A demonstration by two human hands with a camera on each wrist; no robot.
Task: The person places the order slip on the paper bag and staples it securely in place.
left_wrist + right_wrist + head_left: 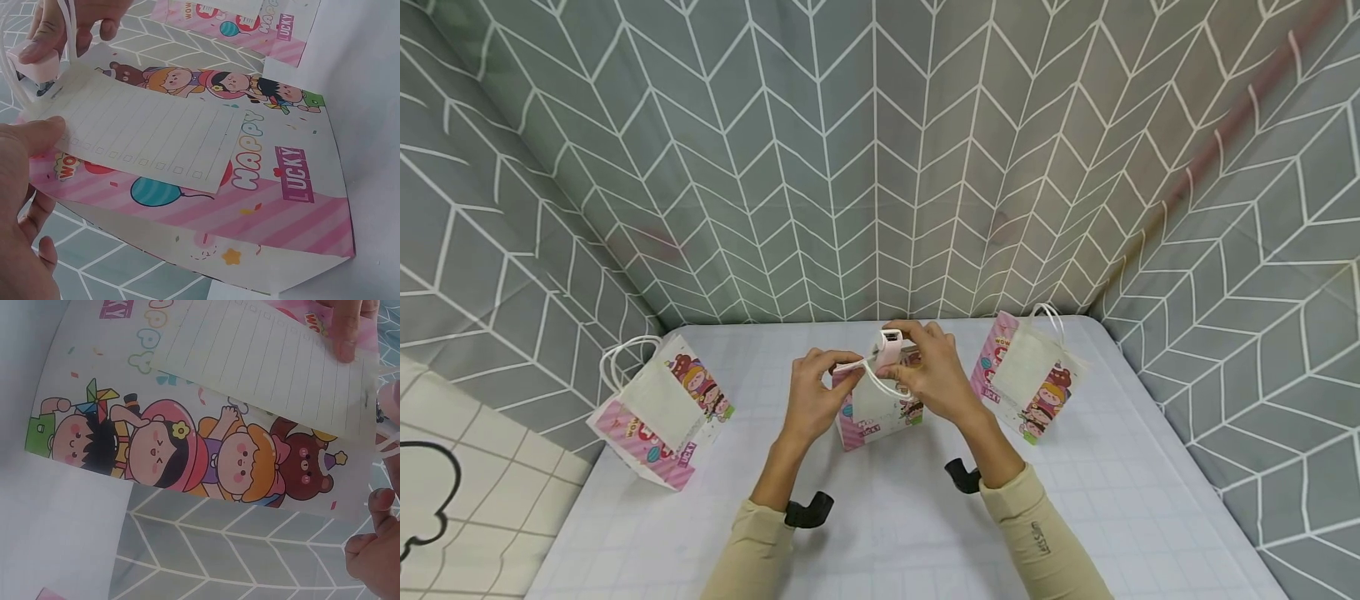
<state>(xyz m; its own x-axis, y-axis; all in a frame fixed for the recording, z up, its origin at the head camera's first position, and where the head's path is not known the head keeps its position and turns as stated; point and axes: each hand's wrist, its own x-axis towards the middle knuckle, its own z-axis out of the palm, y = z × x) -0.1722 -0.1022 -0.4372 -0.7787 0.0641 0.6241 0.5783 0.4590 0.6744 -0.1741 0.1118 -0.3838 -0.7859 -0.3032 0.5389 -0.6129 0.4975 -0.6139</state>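
Observation:
At the middle of the table in the head view stands a pink and white paper gift bag [852, 429] printed with cartoon children. A lined checklist sheet [156, 128] lies against its front, with a staple showing near the sheet's top edge. My left hand [817, 390] pinches the sheet and the bag's rim between thumb and fingers. Gripped in my right hand [934, 375] is a small pale pink stapler [890, 348], close beside the top edge. White cord handles [70, 28] loop up near the stapler. The right wrist view shows only part of the stapler [389, 400].
Another matching gift bag with a sheet on its front [643, 417] rests at the left of the table. A third such bag [1045, 392] is at the right. Patterned grey curtains [880, 167] enclose the back and sides of the white table [895, 533].

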